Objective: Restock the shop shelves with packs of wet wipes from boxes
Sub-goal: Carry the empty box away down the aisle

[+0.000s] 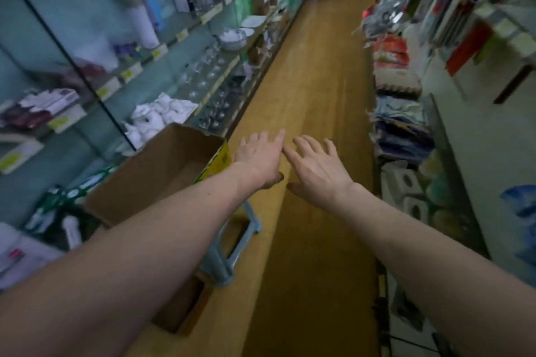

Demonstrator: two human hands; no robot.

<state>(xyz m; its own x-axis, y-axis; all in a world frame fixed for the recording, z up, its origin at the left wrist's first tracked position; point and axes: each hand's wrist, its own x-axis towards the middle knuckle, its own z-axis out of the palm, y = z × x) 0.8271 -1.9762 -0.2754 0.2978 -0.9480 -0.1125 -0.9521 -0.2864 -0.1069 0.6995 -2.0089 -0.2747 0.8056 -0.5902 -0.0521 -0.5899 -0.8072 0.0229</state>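
Both my arms stretch forward over the aisle floor. My left hand (pixel 259 158) and my right hand (pixel 317 166) are spread flat with straight fingers, side by side, their fingertips almost touching, and neither holds anything. An open cardboard box (pixel 156 171) sits left of my left forearm on a blue plastic stool (pixel 229 249); the part of its inside that I see looks bare. No wet wipe packs are clearly recognisable in this blurred view.
Glass shelves (pixel 174 38) on the left carry bottles, glassware and white packs (pixel 162 116). Shelves on the right hold stacked soft packs (pixel 403 124) and hanging goods. The wooden aisle floor (pixel 313 81) runs ahead to a doorway.
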